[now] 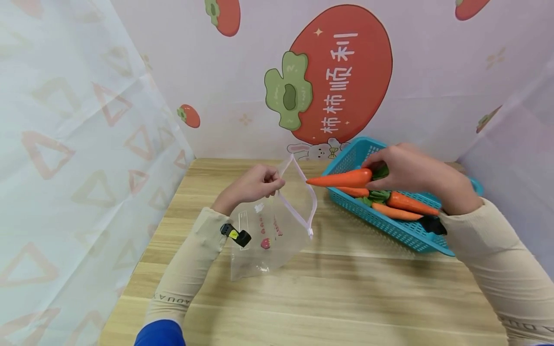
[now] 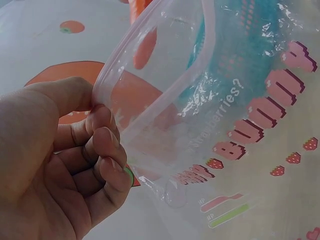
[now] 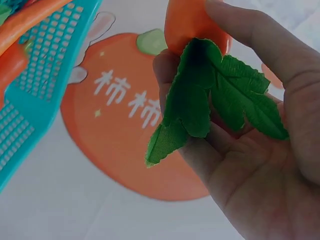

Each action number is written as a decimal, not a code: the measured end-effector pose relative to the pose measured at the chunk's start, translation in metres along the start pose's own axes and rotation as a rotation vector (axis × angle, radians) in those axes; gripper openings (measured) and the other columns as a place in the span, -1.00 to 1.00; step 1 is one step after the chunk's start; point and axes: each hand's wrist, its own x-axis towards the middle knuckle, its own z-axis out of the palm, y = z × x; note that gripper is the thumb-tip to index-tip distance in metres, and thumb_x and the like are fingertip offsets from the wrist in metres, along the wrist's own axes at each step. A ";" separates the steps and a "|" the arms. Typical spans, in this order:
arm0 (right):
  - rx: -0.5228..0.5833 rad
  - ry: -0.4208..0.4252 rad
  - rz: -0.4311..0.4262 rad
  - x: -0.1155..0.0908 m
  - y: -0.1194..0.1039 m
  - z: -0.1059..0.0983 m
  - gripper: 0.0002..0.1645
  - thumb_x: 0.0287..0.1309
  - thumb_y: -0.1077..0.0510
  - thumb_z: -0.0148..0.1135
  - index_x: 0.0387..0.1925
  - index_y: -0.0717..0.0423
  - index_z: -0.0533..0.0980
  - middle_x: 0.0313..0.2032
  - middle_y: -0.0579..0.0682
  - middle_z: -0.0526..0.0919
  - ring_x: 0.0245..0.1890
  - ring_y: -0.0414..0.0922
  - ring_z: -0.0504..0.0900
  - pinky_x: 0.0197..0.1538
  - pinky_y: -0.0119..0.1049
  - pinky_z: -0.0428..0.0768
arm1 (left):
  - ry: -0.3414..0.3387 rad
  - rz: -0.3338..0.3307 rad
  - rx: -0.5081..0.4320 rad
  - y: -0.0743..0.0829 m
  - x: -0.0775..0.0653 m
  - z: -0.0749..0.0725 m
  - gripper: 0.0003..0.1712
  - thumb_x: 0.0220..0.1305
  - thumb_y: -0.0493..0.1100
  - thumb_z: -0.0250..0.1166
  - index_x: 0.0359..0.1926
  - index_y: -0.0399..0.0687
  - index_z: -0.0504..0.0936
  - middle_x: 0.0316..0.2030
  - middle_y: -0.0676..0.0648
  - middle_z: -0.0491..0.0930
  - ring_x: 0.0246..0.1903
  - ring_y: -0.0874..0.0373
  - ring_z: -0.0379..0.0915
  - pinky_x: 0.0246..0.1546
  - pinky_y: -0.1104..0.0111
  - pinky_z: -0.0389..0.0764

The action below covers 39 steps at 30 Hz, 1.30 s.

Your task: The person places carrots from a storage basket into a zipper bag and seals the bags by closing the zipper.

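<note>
My left hand pinches the rim of a clear zip bag, whose pink-edged mouth gapes toward the right. In the left wrist view the thumb and fingertips meet on the bag's pink rim, with "Bunny" lettering printed below. My right hand grips an orange carrot at its leafy end, over the blue basket. The carrot's tip points left and stands right by the bag's mouth. Green leaves hang against the right palm in the right wrist view.
A blue perforated basket stands at the right on the wooden table, with several more carrots inside. Behind the table rises a wall cloth printed with persimmons. Another patterned cloth hangs along the left side.
</note>
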 end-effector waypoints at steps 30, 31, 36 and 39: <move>0.032 -0.123 -0.094 0.060 -0.048 0.024 -0.74 0.15 0.16 0.58 -0.14 0.16 0.75 -0.24 0.00 0.79 -0.29 -0.13 0.66 -0.05 -0.10 0.75 | 0.017 -0.014 0.031 0.005 -0.001 -0.003 -0.72 0.48 -0.16 0.24 -0.44 -0.12 0.61 -0.57 -0.01 0.55 -0.57 0.16 0.41 -0.49 0.42 0.46; 0.029 -0.124 -0.096 0.060 -0.048 0.025 -0.74 0.14 0.16 0.59 -0.14 0.16 0.75 -0.25 -0.01 0.79 -0.29 -0.13 0.66 -0.06 -0.11 0.75 | 0.017 -0.014 0.028 0.006 -0.001 -0.003 -0.72 0.48 -0.17 0.24 -0.44 -0.12 0.61 -0.57 -0.01 0.55 -0.57 0.16 0.40 -0.50 0.42 0.45; 0.019 -0.132 -0.101 0.063 -0.053 0.029 -0.74 0.13 0.15 0.60 -0.16 0.15 0.75 -0.28 -0.02 0.77 -0.29 -0.12 0.63 -0.08 -0.14 0.72 | 0.020 -0.019 0.022 0.008 -0.001 -0.003 -0.72 0.48 -0.18 0.24 -0.43 -0.14 0.60 -0.58 0.01 0.53 -0.57 0.17 0.38 -0.51 0.42 0.41; 0.017 -0.132 -0.106 0.065 -0.055 0.031 -0.73 0.13 0.16 0.60 -0.16 0.17 0.74 -0.28 -0.01 0.77 -0.30 -0.10 0.63 -0.09 -0.14 0.72 | 0.025 -0.020 0.027 0.009 0.000 -0.003 -0.72 0.49 -0.18 0.24 -0.43 -0.16 0.61 -0.58 0.00 0.53 -0.57 0.17 0.38 -0.50 0.42 0.41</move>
